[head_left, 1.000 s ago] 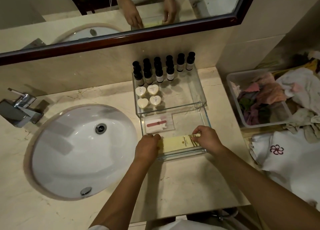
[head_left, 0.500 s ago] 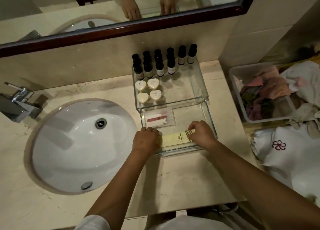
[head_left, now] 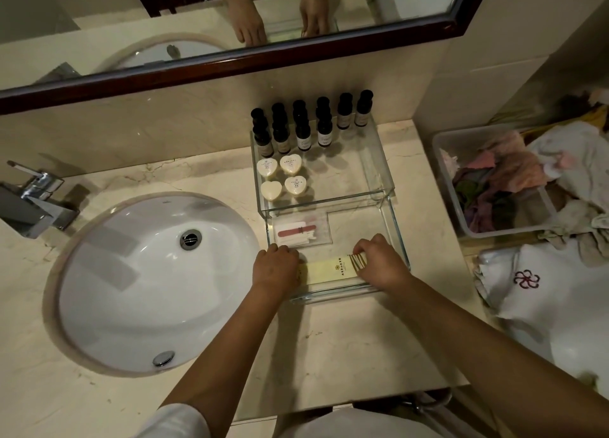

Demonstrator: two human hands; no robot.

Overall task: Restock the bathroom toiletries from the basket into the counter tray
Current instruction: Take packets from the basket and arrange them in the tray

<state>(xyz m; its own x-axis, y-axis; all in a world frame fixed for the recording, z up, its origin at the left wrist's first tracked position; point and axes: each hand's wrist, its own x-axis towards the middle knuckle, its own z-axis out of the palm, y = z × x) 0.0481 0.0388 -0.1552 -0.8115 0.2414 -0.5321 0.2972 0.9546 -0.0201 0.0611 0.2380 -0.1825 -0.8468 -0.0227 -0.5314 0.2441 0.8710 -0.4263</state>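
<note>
A clear acrylic tray stands on the counter beside the sink. Its back holds several small dark-capped bottles and several heart-shaped soaps. A small clear packet with a pink nail file lies in the front section. Along the tray's front edge lies a long cream toiletry box. My left hand covers its left end and my right hand presses on its right end, fingers curled over it.
A white sink basin with a chrome tap lies to the left. A clear plastic bin of coloured cloths and white embroidered towels sit to the right. A framed mirror runs along the wall behind.
Both hands stay on the cream box at the tray's front edge. The box has settled slightly nearer the front wall; the camera view shifted a little.
</note>
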